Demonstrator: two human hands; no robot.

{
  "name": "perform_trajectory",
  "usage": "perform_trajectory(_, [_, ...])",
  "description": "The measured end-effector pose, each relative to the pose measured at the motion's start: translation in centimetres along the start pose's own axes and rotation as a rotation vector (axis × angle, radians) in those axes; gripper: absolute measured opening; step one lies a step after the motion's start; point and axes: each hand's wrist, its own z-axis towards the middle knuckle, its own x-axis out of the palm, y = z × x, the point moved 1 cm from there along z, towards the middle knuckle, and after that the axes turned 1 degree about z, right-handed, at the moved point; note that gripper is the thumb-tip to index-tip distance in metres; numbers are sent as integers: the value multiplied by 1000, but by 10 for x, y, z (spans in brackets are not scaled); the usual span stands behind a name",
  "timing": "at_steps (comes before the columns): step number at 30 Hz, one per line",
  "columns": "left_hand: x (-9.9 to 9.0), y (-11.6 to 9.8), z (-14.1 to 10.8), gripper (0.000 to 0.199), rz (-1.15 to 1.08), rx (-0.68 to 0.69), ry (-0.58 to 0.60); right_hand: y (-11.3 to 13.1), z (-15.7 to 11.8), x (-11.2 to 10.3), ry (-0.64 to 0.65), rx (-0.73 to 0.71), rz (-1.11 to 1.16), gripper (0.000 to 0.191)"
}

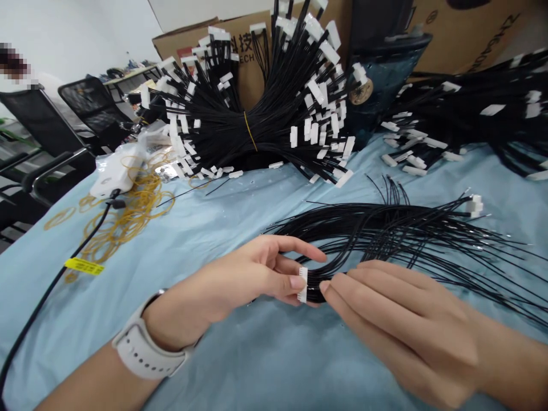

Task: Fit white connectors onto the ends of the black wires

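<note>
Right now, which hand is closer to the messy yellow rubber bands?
Left. The left hand, holding a white connector, is to the right of the yellow rubber bands, not touching them; the right hand is farther right.

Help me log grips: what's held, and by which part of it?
The left hand holds the white connector by its middle; whether the right hand grips black wires cannot be told.

**Head camera, forward and down over blue cloth (240,354)**

The sole view looks from the wearer's head. Nearest it are the left hand (252,268), reaching in from eight o'clock, and the right hand (398,314), from four. Beyond, a cardboard box (250,91) stands at twelve, a mesh chair (93,104) at ten.
</note>
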Motion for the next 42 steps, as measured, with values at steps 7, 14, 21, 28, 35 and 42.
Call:
perform_trajectory(7, [1, -2, 1, 34, 9, -23, -37, 0, 0, 4, 9, 30, 33, 33])
perform_trajectory(14, [4, -6, 0, 31, -17, 34, -90, -9, -6, -6, 41, -22, -64, 21])
perform_trajectory(21, [8, -4, 1, 30, -34, 102, -147, 3, -20, -6, 140, 235, -2, 22])
perform_trajectory(28, [14, -5, 1, 28, -7, 98, -179, 5, -22, 6, 73, 313, -1, 19])
perform_trajectory(35, [15, -7, 0, 28, 14, 101, -167, 3, -24, 7, 60, 334, 105, 16])
perform_trajectory(42, [14, -6, -1, 28, 63, 77, -162, 2, -23, 3, 63, 416, 253, 18])
